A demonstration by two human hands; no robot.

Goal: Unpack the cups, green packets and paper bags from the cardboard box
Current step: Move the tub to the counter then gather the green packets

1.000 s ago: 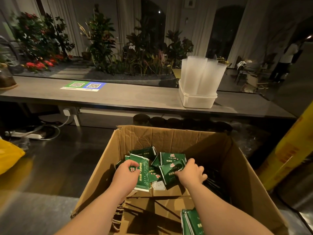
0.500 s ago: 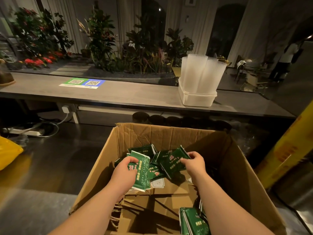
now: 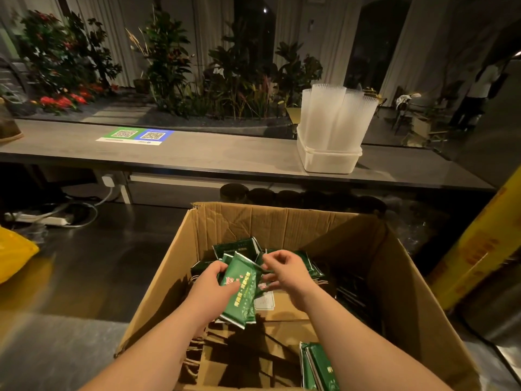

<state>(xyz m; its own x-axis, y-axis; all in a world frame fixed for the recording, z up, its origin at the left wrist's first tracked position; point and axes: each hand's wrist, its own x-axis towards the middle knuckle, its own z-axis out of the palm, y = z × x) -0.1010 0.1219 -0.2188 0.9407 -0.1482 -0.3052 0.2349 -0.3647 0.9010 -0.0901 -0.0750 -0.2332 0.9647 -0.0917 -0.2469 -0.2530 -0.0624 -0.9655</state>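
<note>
Inside the open cardboard box [image 3: 282, 218], a person's left hand [image 3: 214, 286] grips a bundle of green packets [image 3: 239, 289], fingers wrapped around its near edge. The right hand [image 3: 284, 273] hovers at the bundle's far side with fingers loosely curled; whether it pinches a packet cannot be told from here.

Just beyond the fingertips a loose pile [image 3: 239, 246] of the same packets leans against the box's far wall. Under both wrists lie brown paper bags [image 3: 248, 359] with twine handles, laid flat. Beside the right forearm, in the near corner, stands a second clutch [image 3: 318, 368] of packets. Well beyond the hands, on the long counter [image 3: 197, 156], translucent cups [image 3: 335, 114] stand stacked in a white tub [image 3: 329, 160], with a QR-code sign [image 3: 135, 135] further left.

By the look of it the cups are already out, the packets are being gathered, and the bags are untouched, so most of the work remains.

The count: at least two packets in the bundle, about five in the loose pile, at least three in the corner clutch, and roughly five cup stacks. There are several bags, the exact number hidden.
</note>
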